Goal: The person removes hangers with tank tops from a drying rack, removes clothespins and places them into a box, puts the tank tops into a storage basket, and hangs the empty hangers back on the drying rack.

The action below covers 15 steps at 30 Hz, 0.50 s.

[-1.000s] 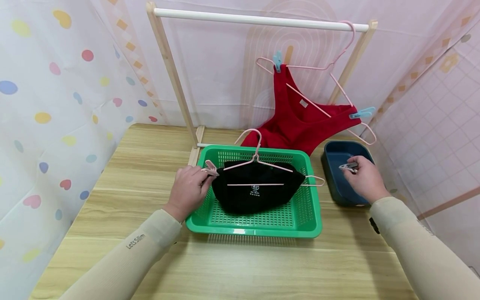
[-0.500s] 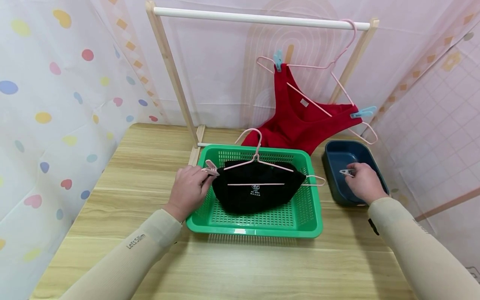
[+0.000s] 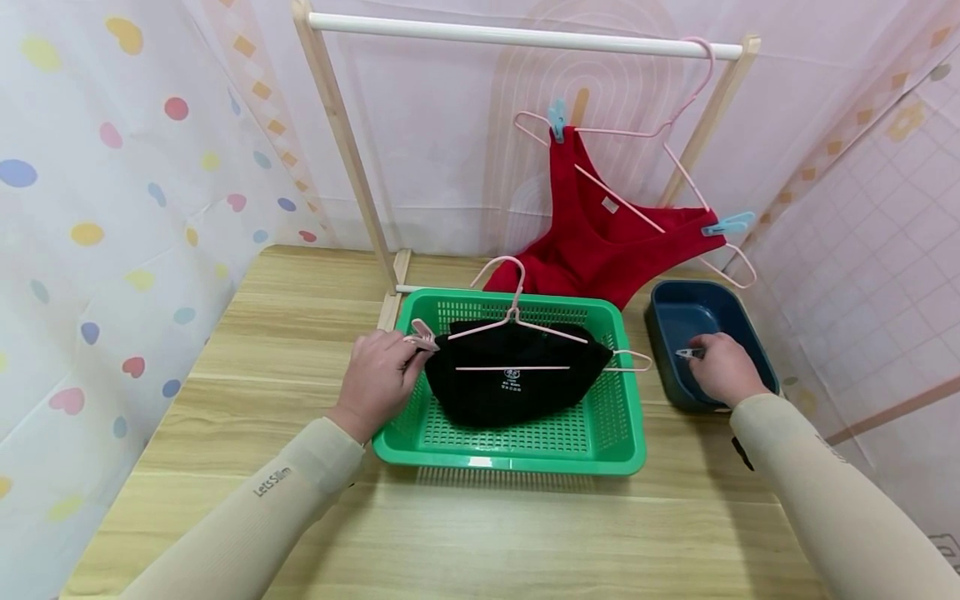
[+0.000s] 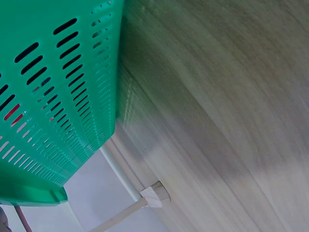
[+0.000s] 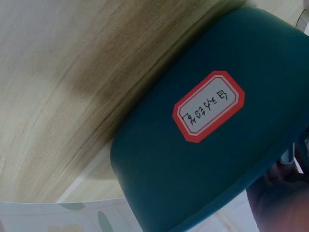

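Note:
In the head view my left hand (image 3: pixel 378 379) grips the left end of a pink hanger (image 3: pixel 517 315), where the shoulder of a black garment (image 3: pixel 502 396) with white print hangs on it. A pale pink clothespin (image 3: pixel 422 335) sits at that shoulder, right by my fingertips. My hand hides the hanger's left loop. The garment lies in a green basket (image 3: pixel 510 467), and the hanger's right loop sticks out over the rim. On the right, my right hand (image 3: pixel 727 371) is inside a dark blue box (image 3: pixel 663 367), pinching a light grey clothespin (image 3: pixel 688 353).
Behind the basket, a red tank top (image 3: pixel 600 242) hangs slanted on another pink hanger (image 3: pixel 622 133), held by two blue clothespins (image 3: pixel 727 225). That hanger hooks over the white bar (image 3: pixel 517 37) of a wooden rack. In the right wrist view a red-bordered label (image 5: pixel 209 107) marks the box's side.
My right hand, with the grey clothespin, has moved slightly downward into the blue box and turned a little. My left hand, the black garment and the basket stay nearly still.

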Motion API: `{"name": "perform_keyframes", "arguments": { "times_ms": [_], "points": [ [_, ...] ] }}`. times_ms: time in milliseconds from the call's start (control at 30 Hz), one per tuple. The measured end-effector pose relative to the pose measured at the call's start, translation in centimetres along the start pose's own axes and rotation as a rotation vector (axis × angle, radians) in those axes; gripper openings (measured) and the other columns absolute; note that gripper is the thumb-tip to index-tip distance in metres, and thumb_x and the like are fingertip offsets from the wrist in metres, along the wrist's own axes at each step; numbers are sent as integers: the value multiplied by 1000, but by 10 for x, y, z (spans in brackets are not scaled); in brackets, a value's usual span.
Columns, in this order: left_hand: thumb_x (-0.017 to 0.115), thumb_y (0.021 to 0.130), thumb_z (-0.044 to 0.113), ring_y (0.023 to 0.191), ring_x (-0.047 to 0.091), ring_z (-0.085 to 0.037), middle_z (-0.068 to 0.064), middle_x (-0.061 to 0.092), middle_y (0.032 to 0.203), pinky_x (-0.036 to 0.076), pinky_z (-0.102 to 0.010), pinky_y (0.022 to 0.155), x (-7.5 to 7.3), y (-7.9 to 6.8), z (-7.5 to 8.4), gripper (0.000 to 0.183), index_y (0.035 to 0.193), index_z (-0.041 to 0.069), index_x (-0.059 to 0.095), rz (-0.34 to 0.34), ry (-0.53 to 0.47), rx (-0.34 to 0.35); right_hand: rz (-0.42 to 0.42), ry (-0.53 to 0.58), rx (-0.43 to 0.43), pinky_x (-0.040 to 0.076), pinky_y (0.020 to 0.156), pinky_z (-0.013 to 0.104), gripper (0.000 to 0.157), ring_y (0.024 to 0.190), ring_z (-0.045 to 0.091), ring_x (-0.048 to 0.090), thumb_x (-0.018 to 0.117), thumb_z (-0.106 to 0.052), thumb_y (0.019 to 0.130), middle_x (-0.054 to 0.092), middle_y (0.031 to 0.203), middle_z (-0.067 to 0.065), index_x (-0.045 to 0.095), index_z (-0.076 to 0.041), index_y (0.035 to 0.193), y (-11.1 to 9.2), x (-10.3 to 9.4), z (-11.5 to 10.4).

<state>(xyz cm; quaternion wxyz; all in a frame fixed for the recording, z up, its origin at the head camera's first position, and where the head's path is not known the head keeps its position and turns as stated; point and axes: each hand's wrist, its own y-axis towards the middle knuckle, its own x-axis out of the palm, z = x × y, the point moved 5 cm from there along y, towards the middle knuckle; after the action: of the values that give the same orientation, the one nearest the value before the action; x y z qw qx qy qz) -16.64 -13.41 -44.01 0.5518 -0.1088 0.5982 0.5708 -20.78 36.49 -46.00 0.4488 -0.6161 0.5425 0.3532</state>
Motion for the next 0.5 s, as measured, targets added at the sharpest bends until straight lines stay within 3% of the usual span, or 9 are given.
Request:
{"name": "perform_keyframes", "arguments": {
  "times_ms": [200, 500],
  "points": [
    [72, 98, 23, 76, 59, -29, -6, 71, 83, 37, -40, 66, 1, 0, -1, 13, 108, 16, 77, 3, 0, 7, -28, -12, 19, 45, 104, 67, 35, 119, 52, 58, 61, -12, 102, 60, 131, 36, 63, 8, 130, 2, 3, 3],
    [71, 99, 22, 78, 61, -29, -7, 73, 86, 39, -40, 66, 2, 0, -1, 14, 109, 16, 78, -7, 1, 5, -72, -8, 44, 49, 99, 63, 35, 112, 46, 60, 60, -12, 102, 64, 131, 33, 63, 6, 131, 6, 10, 4]
  ]
}}
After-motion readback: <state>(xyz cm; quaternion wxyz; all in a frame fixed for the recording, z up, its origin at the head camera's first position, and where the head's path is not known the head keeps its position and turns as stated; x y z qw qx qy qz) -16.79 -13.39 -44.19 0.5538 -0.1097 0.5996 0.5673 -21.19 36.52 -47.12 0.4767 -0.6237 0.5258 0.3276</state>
